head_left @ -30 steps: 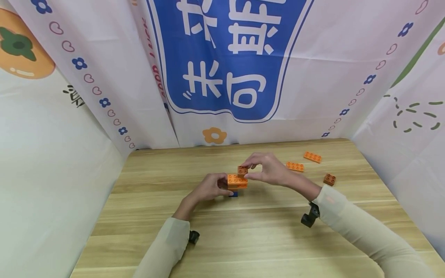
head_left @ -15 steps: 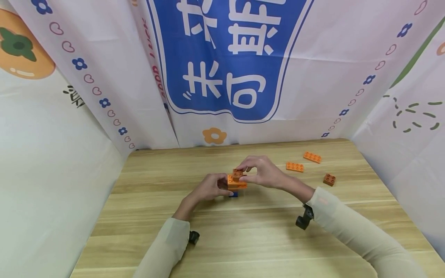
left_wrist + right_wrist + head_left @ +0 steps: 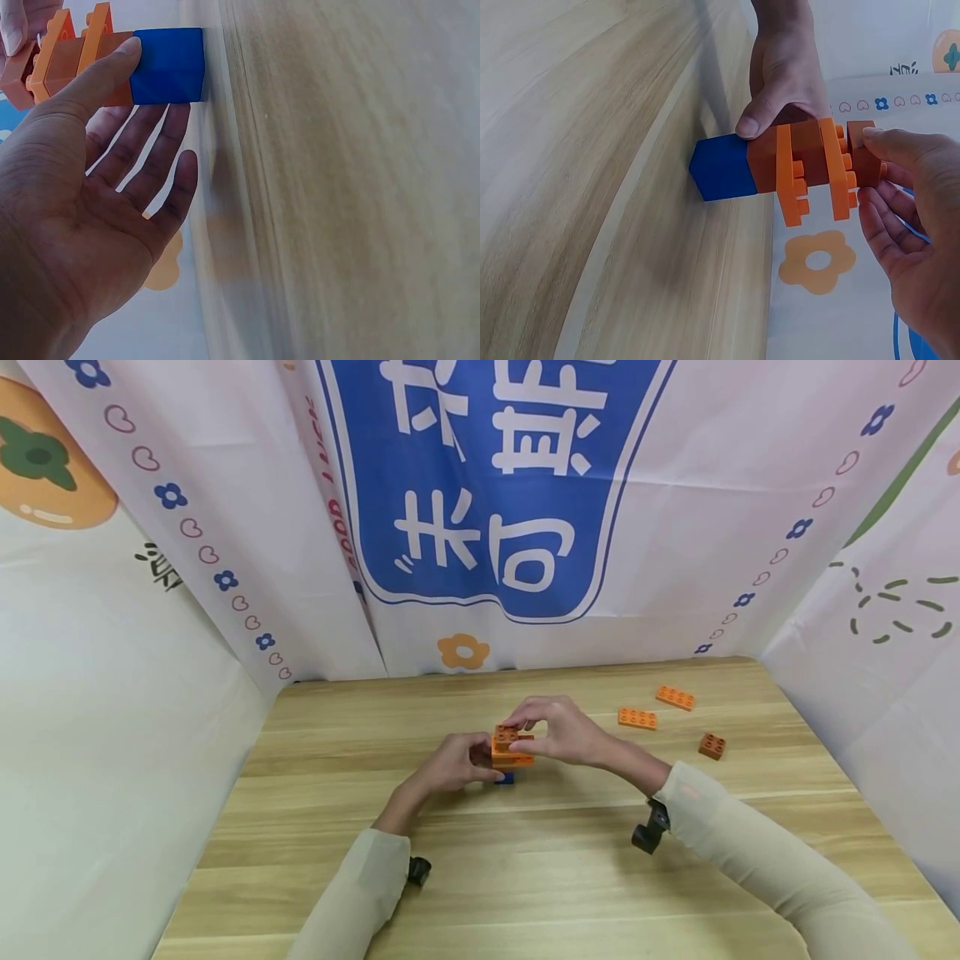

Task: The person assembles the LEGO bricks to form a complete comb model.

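A stack of toy bricks stands on the table. In the right wrist view it has a blue block (image 3: 724, 169) at the base, then a brown brick (image 3: 763, 169), an orange plate (image 3: 787, 180), a second brown brick (image 3: 808, 156) and another orange plate (image 3: 835, 169). My left hand (image 3: 452, 766) holds the stack low down, thumb at the join of blue and brown. Between thumb and fingers, my right hand (image 3: 566, 732) pinches a brown brick (image 3: 865, 166) at the stack's top. Whether it is fully seated on the studs I cannot tell.
Two loose orange plates, one nearer (image 3: 637, 718) and one farther (image 3: 676, 697), lie right of the stack. A loose brown brick (image 3: 712, 746) sits close by. Printed cloth (image 3: 645, 568) hangs behind the wooden table (image 3: 525, 877) and at both sides.
My right hand has moved left and slightly down with the brown brick, bringing it over the left end of the top orange plate. My left hand stays in place.
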Available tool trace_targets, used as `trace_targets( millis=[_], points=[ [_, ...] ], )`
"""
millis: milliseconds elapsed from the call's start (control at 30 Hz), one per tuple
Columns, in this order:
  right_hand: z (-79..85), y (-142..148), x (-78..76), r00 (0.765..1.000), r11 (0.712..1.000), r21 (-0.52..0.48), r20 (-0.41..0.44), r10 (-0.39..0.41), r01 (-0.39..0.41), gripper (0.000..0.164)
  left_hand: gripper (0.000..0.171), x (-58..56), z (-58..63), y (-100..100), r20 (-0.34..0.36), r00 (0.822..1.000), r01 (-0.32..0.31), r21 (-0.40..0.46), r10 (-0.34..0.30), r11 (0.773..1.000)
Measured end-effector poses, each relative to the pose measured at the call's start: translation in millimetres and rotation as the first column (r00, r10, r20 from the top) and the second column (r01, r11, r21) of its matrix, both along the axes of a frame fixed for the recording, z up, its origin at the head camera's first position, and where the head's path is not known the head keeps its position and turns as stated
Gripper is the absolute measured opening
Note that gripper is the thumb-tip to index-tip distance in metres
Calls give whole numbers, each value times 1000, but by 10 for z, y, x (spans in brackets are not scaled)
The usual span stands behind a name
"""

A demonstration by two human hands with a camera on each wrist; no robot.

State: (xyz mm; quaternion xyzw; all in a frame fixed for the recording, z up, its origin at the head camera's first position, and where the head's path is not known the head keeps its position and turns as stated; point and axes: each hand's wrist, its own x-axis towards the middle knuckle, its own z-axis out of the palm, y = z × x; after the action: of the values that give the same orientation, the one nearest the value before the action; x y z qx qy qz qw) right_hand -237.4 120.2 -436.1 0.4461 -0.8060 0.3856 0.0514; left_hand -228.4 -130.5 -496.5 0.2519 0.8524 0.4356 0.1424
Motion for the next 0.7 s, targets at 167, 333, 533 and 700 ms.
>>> trace_targets(
  millis=[167, 333, 533, 700],
  points=[
    [-11, -35, -12, 1000, 1000, 14, 22, 0, 0, 30, 27, -4, 4, -5, 4, 1000, -4, -2, 4, 1000],
    [-19, -44, -10, 999, 1000, 12, 44, -1, 0, 29, 28, -2, 5, -3, 7, 1000, -5, -10, 5, 1000],
    [-21, -43, -20, 998, 1000, 11, 70, 0, -1, 28, 28, -7, 0, -3, 4, 1000, -7, -10, 7, 1000],
    [8, -62, -23, 997, 1000, 26, 79, -14, 12, 21, 29, -7, -8, -9, 7, 1000, -4, 0, 4, 1000]
  ],
)
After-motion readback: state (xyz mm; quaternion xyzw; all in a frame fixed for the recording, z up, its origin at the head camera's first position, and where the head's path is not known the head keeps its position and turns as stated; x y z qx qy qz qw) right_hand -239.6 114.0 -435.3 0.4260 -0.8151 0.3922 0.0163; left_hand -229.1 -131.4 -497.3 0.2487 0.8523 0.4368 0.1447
